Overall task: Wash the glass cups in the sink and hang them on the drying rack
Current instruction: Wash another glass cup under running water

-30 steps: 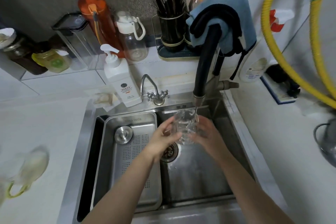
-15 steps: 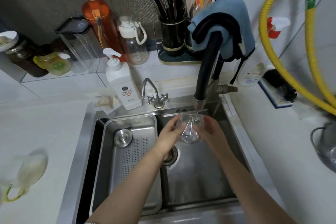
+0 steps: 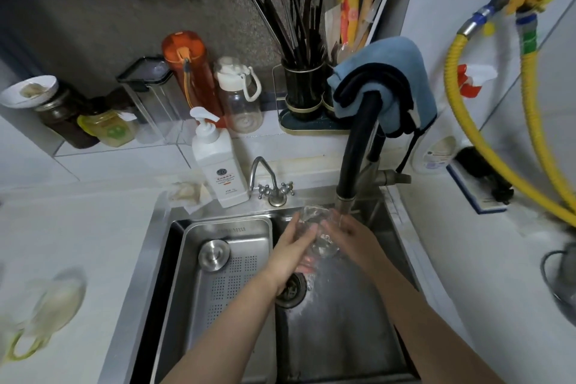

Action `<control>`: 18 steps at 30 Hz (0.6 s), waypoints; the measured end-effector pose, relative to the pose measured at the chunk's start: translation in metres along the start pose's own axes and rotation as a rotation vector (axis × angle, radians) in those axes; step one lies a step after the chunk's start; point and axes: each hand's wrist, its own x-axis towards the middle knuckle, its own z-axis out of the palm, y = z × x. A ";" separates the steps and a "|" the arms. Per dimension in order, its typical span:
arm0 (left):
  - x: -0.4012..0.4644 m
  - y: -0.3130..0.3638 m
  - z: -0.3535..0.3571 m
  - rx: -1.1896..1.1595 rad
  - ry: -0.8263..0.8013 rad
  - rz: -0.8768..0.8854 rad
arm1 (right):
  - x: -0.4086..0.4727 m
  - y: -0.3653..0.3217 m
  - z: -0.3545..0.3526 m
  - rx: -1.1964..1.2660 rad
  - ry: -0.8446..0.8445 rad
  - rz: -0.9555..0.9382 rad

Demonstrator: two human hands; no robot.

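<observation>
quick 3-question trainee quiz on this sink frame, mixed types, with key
1. True or false: the glass cup is already on a drying rack.
2. What holds the cup? A) left hand only B) both hands, with the right hand C) neither
3. Fill in: the pump bottle stands to the ___ of the small tap.

Key: 1 false; 2 B; 3 left.
</observation>
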 end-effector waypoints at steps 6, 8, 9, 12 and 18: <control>0.007 0.007 0.011 0.016 0.009 0.062 | -0.003 0.005 -0.018 -0.007 0.069 0.071; 0.010 0.011 0.017 0.036 -0.010 0.052 | -0.009 0.010 -0.025 0.015 0.097 0.075; 0.009 0.013 0.022 0.031 -0.029 0.054 | -0.012 0.013 -0.028 0.016 0.107 0.077; 0.010 0.015 0.036 -0.052 -0.062 0.039 | -0.022 0.018 -0.035 -0.003 0.139 0.064; 0.010 0.013 0.039 -0.166 -0.009 -0.067 | -0.012 0.024 -0.047 0.032 0.194 0.135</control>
